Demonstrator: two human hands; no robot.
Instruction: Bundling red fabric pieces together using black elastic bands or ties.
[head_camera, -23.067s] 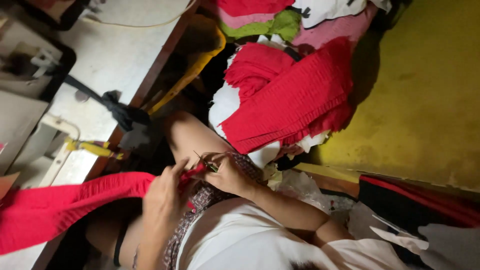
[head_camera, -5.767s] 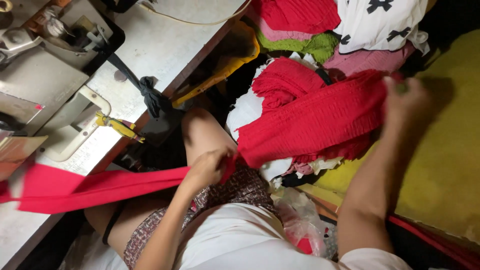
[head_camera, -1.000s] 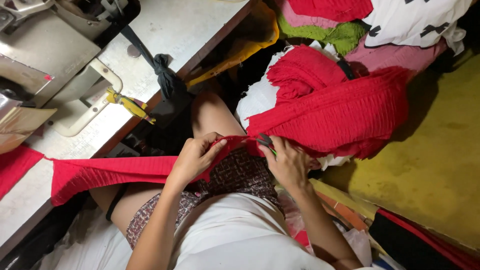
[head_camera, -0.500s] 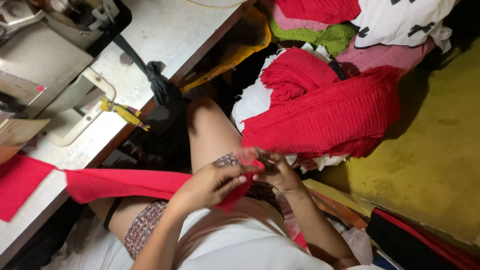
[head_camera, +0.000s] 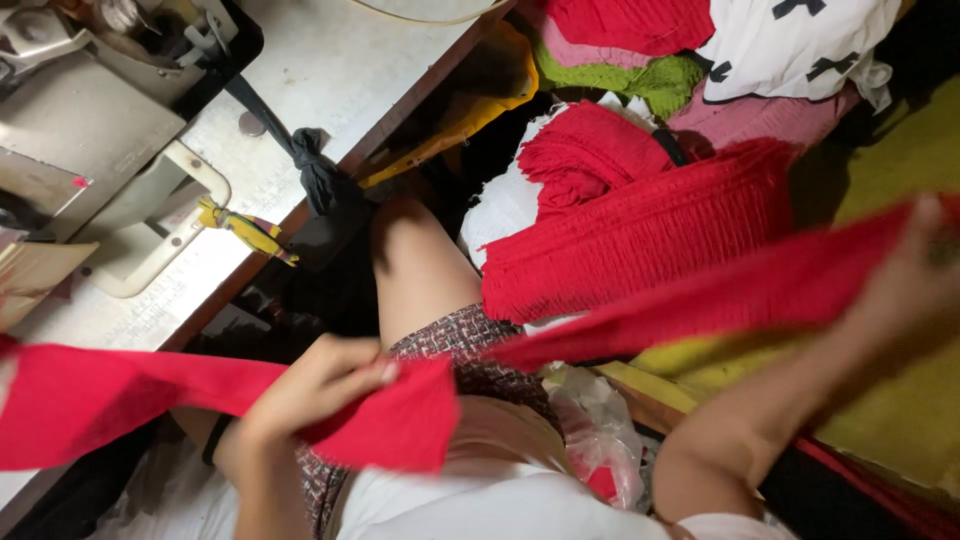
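Overhead, each hand (head_camera: 325, 380) (blurred) on red cloth (head_camera: 110, 395)

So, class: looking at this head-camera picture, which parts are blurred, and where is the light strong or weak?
Head view: the right hand and its red fabric strip are smeared by motion blur; the left hand is softer-edged too. The sewing table is brightly lit and sharp, while the gap under its edge and the top right corner fall into deep shadow.
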